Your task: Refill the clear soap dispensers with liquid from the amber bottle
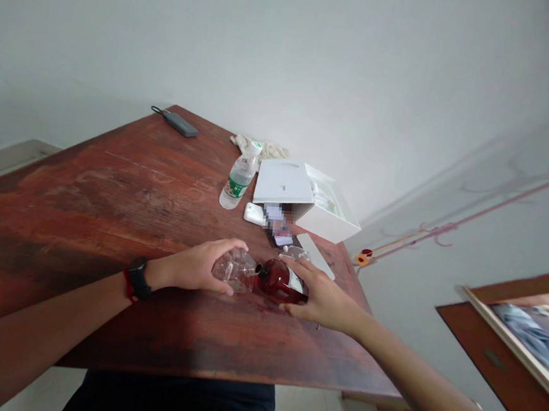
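Note:
Near the front of the wooden table, my left hand [198, 266] is wrapped round a clear, angular container [238, 270], thumb and fingers on either side of it. My right hand [322, 295] grips a reddish-brown bottle [274, 279] with a white label, fingers over its top side and thumb below. The bottle lies tilted, its dark neck pointing left at the clear container. Whether the two touch is hard to make out. Just behind my right fingers is a small transparent object [296, 253], partly covered.
On the wooden table [152, 189] stand a water bottle [237, 177] with a green label and a white box [328, 216]. Nearby lie a white case [253, 213], a phone [278, 225], a pale flat slab [316, 257] and crumpled cloth [274, 150]. A grey hub [181, 124] rests farther back.

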`<state>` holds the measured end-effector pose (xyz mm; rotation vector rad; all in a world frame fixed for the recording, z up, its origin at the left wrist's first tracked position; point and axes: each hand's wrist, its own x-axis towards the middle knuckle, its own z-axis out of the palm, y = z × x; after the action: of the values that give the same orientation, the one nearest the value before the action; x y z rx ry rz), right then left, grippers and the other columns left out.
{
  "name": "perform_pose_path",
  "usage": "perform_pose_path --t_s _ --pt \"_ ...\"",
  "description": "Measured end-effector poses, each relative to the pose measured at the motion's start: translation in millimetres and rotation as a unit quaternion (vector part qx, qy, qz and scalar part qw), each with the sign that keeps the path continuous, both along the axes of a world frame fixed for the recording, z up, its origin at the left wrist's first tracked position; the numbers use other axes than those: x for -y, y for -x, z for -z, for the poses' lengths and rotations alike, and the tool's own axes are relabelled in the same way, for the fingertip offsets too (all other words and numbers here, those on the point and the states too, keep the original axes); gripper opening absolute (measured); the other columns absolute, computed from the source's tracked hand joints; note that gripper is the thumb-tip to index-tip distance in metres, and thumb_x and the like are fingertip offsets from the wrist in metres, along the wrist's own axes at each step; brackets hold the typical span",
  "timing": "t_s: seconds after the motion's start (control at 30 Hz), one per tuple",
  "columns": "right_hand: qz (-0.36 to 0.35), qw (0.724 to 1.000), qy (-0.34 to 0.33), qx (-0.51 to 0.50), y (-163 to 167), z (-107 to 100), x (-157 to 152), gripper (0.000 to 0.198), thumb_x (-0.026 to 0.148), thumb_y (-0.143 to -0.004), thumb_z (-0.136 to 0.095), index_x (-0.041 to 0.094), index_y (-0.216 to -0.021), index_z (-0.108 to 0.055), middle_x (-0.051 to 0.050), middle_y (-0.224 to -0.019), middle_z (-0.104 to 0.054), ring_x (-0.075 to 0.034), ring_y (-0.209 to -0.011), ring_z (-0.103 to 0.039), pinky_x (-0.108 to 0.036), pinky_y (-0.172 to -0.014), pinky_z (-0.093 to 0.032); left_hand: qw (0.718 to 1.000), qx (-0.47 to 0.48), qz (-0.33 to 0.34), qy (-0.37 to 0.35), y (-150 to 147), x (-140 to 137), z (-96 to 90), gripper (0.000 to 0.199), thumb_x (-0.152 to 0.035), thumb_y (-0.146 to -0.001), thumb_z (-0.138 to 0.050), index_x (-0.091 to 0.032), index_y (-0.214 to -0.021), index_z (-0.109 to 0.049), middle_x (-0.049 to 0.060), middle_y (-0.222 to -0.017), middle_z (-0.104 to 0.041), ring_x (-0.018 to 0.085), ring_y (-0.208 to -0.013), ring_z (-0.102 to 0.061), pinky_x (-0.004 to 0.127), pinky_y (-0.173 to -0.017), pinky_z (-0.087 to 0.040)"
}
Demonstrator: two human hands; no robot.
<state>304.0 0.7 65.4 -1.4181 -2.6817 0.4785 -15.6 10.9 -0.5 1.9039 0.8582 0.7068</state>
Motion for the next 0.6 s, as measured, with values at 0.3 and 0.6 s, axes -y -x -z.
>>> perform_pose_path --t_s 0.3,0.6 --pt "-0.003 1.000 -0.001 0.001 2.5 -3.3 1.4 0.084 0.031 -0.074 -0.083 0.027 -0.153 -0.054 -0.013 -0.153 -0.060 -0.036 -0.140 -0.059 -0.056 -0.117 -0.050 1.000 -0.007 -0.002 -0.007 0.5 -0.3 -1.3 0.084 -0.029 -0.072 -0.092 -0.023 -0.145 -0.051 0.010 -0.143 -0.066 0.032 -0.129 -0.066 0.043 -0.113 -0.051" --pt "-0.005 1.000 -0.002 -0.002 1.3 -3.1 1.7 0.085 0.030 -0.075 -0.082 0.028 -0.154 -0.052 -0.013 -0.154 -0.059 -0.036 -0.140 -0.059 -0.059 -0.118 -0.049 1.000 -0.005 0.008 -0.008 1.2 -1.2 -1.0 0.081 -0.029 -0.073 -0.091 -0.024 -0.144 -0.052 0.010 -0.144 -0.066 0.032 -0.131 -0.065 0.045 -0.115 -0.049"
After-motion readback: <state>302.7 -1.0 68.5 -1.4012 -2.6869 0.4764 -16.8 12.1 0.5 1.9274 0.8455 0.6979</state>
